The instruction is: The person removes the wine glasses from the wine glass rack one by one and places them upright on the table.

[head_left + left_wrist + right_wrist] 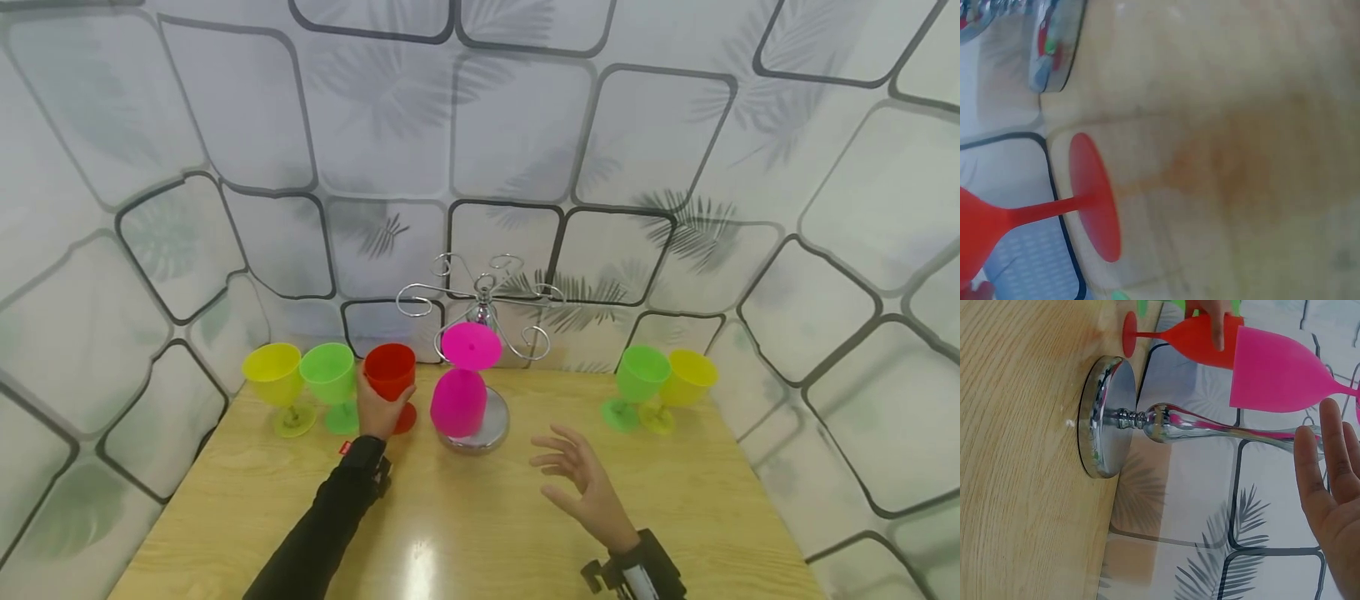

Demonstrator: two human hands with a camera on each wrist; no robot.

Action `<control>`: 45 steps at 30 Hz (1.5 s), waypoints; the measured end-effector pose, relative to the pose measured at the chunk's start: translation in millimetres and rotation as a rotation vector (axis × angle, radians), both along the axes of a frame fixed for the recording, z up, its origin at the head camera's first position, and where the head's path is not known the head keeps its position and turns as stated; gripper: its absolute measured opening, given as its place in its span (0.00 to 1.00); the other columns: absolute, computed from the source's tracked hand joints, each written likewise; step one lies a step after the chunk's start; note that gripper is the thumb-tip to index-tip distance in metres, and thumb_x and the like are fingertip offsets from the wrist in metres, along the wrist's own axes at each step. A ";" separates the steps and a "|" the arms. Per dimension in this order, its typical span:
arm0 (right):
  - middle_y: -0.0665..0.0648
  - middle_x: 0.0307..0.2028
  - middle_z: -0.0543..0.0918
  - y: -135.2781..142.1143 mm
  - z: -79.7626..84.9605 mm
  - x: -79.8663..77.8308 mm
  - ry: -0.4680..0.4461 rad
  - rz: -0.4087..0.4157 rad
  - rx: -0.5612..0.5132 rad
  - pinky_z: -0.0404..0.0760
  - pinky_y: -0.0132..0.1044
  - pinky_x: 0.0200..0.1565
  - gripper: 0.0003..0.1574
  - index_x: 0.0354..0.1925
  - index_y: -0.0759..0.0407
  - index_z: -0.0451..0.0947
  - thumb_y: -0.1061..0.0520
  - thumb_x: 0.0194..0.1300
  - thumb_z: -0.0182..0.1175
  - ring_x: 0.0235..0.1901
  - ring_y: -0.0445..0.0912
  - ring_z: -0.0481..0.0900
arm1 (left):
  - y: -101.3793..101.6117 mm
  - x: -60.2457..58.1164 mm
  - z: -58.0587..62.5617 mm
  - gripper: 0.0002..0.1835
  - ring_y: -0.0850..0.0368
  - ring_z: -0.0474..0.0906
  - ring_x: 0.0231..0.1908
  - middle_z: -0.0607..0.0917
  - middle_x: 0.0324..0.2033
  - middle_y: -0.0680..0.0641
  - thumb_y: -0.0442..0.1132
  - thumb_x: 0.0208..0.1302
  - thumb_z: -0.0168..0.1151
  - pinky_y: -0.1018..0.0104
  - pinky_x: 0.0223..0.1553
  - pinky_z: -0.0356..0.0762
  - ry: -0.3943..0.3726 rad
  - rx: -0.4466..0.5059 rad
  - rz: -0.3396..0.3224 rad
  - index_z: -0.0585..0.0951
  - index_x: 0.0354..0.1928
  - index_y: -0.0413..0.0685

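My left hand [378, 408] grips a red goblet [391, 371] by its bowl, the goblet upright. In the left wrist view the round foot [1094, 197] of the red goblet shows close over the wooden tabletop. A pink goblet [459, 404] hangs upside down from a chrome stand [483, 312] with curled wire arms. Held above the table right of the stand, my right hand [585, 487] has its fingers spread and holds nothing. The right wrist view shows its fingers [1329, 456] near the stand's upright and the pink goblet's stem.
A yellow goblet [273, 375] and a green goblet [328, 373] stand left of the red one. At the right, another green goblet [642, 372] and yellow goblet [687, 377] stand on the wooden table [465, 533]. Patterned cloth walls [517, 133] enclose the back and sides.
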State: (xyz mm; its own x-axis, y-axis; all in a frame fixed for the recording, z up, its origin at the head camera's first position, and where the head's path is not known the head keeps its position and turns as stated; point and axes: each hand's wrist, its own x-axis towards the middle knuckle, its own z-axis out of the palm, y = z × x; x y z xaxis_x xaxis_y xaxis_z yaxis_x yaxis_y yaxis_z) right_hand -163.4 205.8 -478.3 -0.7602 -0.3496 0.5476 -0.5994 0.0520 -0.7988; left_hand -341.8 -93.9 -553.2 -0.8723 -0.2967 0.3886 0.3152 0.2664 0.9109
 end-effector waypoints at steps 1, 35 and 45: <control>0.61 0.61 0.71 -0.6 -0.1 -0.1 0.003 0.000 0.001 0.79 0.35 0.52 0.45 0.66 0.76 0.45 0.79 0.55 0.55 0.53 0.43 0.78 | -0.6 1.7 -1.6 0.49 0.38 0.66 0.59 0.68 0.60 0.34 0.34 0.45 0.73 0.41 0.61 0.67 -0.008 -0.007 -0.017 0.54 0.67 0.38; 0.58 0.53 0.79 -71.4 189.3 -111.4 0.366 -0.103 1.119 0.80 0.44 0.52 0.43 0.62 0.59 0.67 0.42 0.54 0.67 0.52 0.51 0.77 | 33.4 157.1 93.7 0.21 0.55 0.72 0.57 0.76 0.56 0.48 0.42 0.61 0.61 0.60 0.59 0.74 0.184 -0.905 -0.873 0.73 0.57 0.51; 0.56 0.49 0.79 -84.6 187.8 -117.9 0.251 -0.103 1.178 0.82 0.37 0.43 0.47 0.65 0.54 0.63 0.40 0.52 0.67 0.46 0.48 0.77 | 42.0 169.0 80.0 0.18 0.60 0.74 0.53 0.77 0.52 0.52 0.42 0.62 0.60 0.67 0.57 0.75 0.218 -0.903 -0.891 0.74 0.55 0.53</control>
